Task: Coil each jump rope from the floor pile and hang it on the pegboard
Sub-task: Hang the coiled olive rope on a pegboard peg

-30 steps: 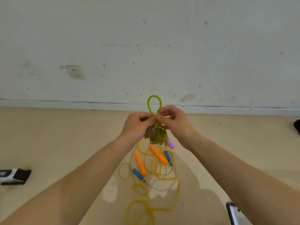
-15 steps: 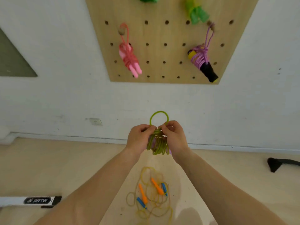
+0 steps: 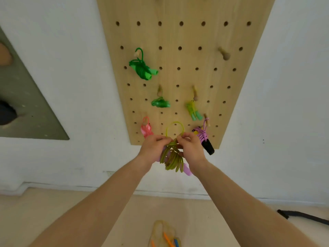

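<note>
Now pinching the coiled olive rope [image 3: 171, 160] at its wrapped neck with left hand [image 3: 154, 146] and right hand [image 3: 191, 147], fingers of both curled round it. Holding it in front of the bottom edge of the pegboard [image 3: 169, 35], its top overlapping the lowest holes, between pink rope [image 3: 146, 130] and purple rope [image 3: 203, 136] hanging there. Leaving yellow rope pile [image 3: 161, 229] on floor [image 3: 53, 211], well below pegboard.
</note>
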`<state>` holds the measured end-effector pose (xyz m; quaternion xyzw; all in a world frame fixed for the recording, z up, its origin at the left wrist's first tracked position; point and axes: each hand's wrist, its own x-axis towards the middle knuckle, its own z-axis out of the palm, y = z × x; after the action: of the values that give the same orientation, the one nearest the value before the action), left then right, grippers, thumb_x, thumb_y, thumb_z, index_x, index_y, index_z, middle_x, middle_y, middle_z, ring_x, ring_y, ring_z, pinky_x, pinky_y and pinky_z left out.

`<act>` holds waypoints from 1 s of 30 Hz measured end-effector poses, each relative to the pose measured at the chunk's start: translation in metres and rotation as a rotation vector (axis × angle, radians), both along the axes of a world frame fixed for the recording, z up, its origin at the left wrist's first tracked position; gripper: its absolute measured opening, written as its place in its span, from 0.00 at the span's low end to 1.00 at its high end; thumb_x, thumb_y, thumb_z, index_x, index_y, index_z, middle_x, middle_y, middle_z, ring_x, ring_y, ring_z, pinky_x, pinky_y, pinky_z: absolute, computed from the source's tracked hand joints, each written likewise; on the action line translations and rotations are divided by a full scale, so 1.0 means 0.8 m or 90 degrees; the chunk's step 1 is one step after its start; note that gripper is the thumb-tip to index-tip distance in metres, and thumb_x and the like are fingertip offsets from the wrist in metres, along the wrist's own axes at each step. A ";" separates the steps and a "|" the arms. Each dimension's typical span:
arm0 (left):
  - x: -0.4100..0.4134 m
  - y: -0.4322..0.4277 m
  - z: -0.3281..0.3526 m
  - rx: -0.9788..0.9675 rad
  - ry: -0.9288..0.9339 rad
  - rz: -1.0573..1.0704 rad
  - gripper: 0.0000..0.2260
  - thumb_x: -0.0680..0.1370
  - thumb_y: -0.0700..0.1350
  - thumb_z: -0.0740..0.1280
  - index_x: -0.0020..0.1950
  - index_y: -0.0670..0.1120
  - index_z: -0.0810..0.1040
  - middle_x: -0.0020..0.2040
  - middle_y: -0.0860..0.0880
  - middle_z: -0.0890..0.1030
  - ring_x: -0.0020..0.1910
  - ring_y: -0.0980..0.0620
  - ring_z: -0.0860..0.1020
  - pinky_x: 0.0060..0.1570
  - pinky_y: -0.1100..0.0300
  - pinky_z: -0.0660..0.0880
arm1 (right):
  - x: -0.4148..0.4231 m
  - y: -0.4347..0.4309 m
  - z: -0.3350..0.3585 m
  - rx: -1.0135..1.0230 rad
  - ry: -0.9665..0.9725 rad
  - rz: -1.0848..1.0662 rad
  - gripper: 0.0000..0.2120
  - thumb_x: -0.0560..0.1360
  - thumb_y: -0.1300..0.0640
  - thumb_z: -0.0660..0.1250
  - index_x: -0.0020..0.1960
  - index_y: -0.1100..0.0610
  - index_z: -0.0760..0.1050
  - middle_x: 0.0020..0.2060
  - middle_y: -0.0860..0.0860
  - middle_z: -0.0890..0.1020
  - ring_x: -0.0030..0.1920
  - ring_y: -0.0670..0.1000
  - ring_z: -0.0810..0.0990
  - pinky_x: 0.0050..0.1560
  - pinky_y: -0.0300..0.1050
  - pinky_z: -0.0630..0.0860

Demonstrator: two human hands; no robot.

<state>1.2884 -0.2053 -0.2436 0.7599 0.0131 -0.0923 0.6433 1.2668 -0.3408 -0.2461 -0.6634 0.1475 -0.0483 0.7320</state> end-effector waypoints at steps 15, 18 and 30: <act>0.074 -0.033 0.182 0.025 -0.317 -0.040 0.06 0.78 0.49 0.71 0.48 0.47 0.83 0.42 0.53 0.83 0.45 0.52 0.81 0.50 0.56 0.77 | 0.051 -0.009 0.191 -0.057 -0.153 -0.158 0.06 0.81 0.58 0.64 0.56 0.59 0.73 0.43 0.50 0.79 0.40 0.46 0.77 0.39 0.37 0.74; 0.086 -0.079 0.202 0.004 -0.324 -0.054 0.09 0.77 0.50 0.71 0.50 0.45 0.84 0.44 0.52 0.84 0.47 0.53 0.82 0.53 0.55 0.78 | 0.062 -0.049 0.206 -0.061 -0.173 -0.209 0.07 0.81 0.58 0.65 0.57 0.59 0.73 0.44 0.51 0.79 0.42 0.48 0.78 0.41 0.38 0.73; 0.175 -0.241 0.189 -0.092 -0.205 0.043 0.07 0.75 0.48 0.74 0.36 0.53 0.84 0.39 0.52 0.86 0.45 0.48 0.84 0.55 0.47 0.80 | 0.169 -0.207 0.192 -0.093 -0.132 -0.222 0.08 0.78 0.55 0.68 0.55 0.57 0.77 0.46 0.52 0.82 0.45 0.50 0.81 0.51 0.49 0.79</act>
<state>1.4287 -0.3981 -0.0927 0.7158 -0.0711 0.0515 0.6928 1.4021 -0.5066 -0.0929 -0.6704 0.1799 -0.2525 0.6741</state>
